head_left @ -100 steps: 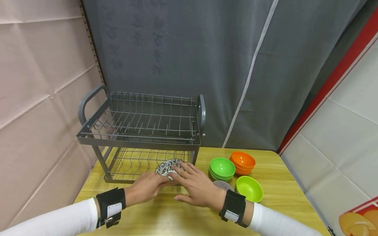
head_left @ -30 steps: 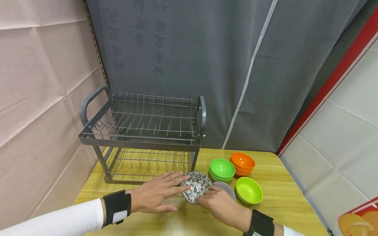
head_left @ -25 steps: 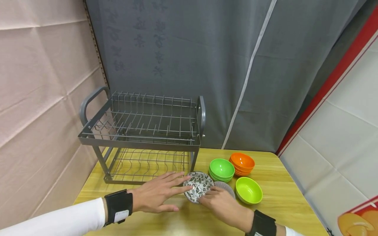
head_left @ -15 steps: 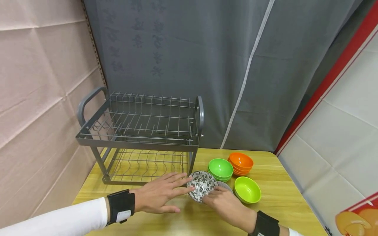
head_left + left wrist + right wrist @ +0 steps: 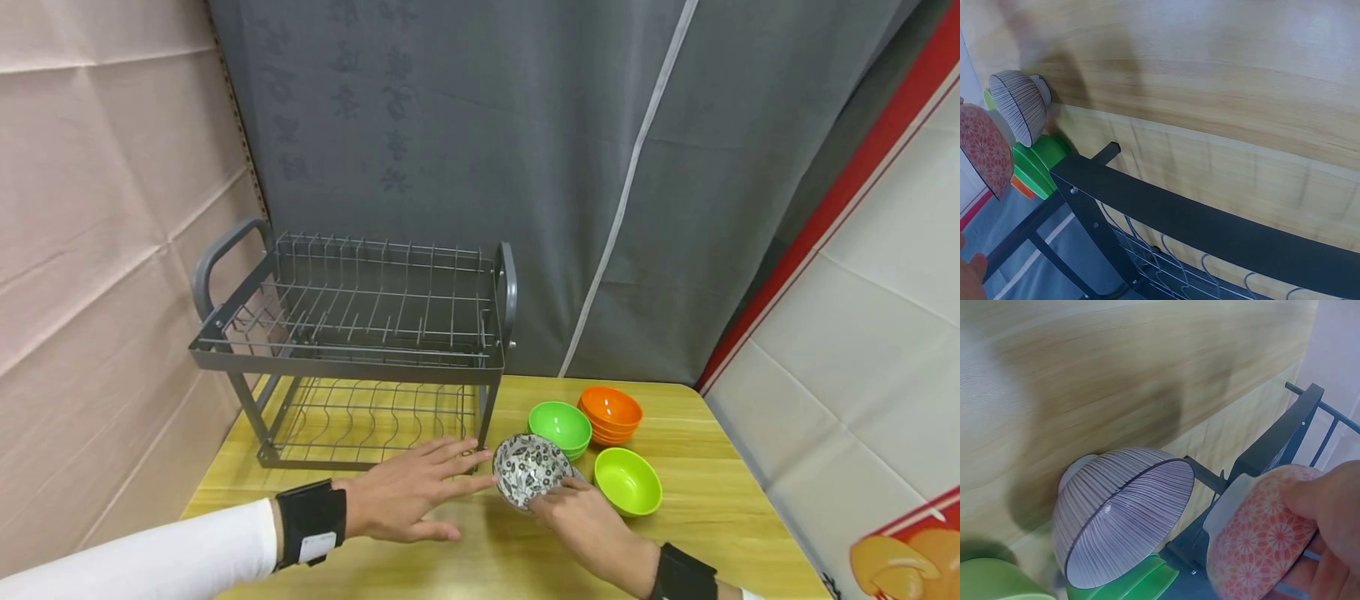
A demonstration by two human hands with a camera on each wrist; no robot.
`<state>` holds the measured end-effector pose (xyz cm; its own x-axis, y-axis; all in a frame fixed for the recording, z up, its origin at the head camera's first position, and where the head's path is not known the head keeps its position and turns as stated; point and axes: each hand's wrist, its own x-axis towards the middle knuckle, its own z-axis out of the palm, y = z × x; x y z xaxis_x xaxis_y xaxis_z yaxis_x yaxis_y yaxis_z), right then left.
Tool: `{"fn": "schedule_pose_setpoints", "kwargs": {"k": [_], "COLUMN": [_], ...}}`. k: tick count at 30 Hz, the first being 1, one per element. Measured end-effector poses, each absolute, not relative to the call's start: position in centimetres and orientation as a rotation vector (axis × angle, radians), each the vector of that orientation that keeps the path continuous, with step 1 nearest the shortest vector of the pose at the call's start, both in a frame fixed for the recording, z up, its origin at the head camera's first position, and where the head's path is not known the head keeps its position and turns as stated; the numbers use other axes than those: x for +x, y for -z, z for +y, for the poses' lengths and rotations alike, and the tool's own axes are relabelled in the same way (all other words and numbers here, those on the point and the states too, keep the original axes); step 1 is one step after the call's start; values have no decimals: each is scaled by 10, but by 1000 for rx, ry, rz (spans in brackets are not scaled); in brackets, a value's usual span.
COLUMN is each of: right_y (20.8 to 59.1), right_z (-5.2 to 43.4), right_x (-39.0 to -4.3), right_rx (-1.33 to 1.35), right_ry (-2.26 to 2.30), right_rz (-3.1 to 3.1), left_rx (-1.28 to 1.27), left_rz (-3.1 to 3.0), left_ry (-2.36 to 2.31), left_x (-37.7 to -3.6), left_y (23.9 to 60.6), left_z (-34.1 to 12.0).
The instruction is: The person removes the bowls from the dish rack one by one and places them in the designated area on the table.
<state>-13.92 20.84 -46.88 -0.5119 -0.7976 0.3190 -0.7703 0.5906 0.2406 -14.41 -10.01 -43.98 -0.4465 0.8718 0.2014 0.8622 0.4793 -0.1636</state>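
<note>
Beside the rack (image 5: 352, 333), right hand (image 5: 581, 521) grips the patterned bowl (image 5: 531, 468), tilted clear above the striped bowl (image 5: 1119, 515); left hand (image 5: 401, 500) lies flat, fingers straight, on the table (image 5: 697, 467).

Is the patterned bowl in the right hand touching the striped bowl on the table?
Apart. In the right wrist view the patterned bowl, gripped by the right hand, is lifted, with open space plainly showing between it and the striped bowl on the table.
</note>
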Motion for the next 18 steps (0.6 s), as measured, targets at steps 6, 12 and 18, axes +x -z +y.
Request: {"fn": "schedule_pose_setpoints", "kwargs": {"k": [6,12,18], "right_y": [471,477,486], "right_z": [213,219,224], "right_x": [-140,-140,-140], "right_rx": [1172,1093,1091], "right_ry": [82,118,120], "right_rz": [-2515,-2547,-2613], "left_rx": [-1514,-1511,-1503], "left_rz": [-2458,-2489,-2494], "left_ry": [-63,-97,-120], "left_x": [-145,-145,-144], "left_y": [439,440,445], "left_z": [-96,-94,-94]}}
